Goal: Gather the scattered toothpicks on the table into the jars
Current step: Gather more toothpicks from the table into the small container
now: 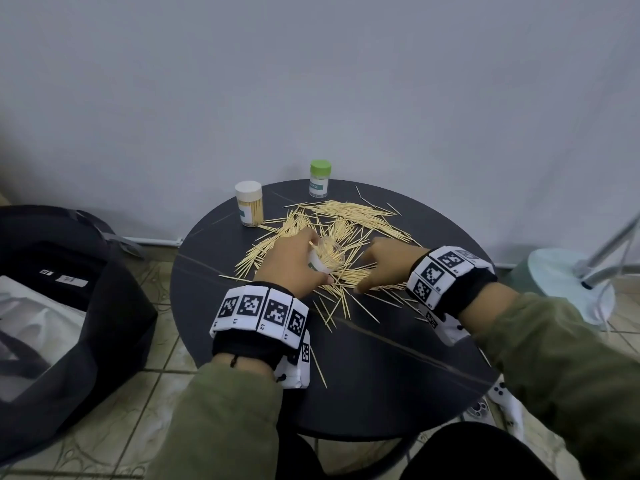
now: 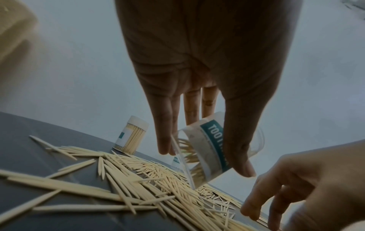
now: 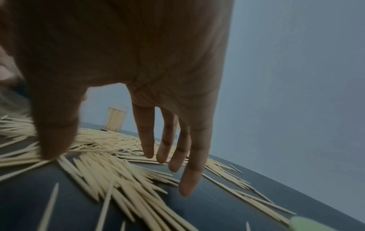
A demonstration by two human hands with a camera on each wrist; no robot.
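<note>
While left hand grips one of three jars

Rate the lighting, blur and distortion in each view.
Head view: dim, even light, sharp toothpicks, edges bowed by the wide lens. Left wrist view: left hand backlit and dark, jar label readable. Right wrist view: right hand dark, thumb smeared, far jar soft.

Open jar label: white letters "TOO" on a teal band, read sideways; the rest of the word is covered by the thumb.
Green-lidded jar label: teal band, lettering too small to read.
Wristband markers: black-and-white square codes, tiny characters illegible.
</note>
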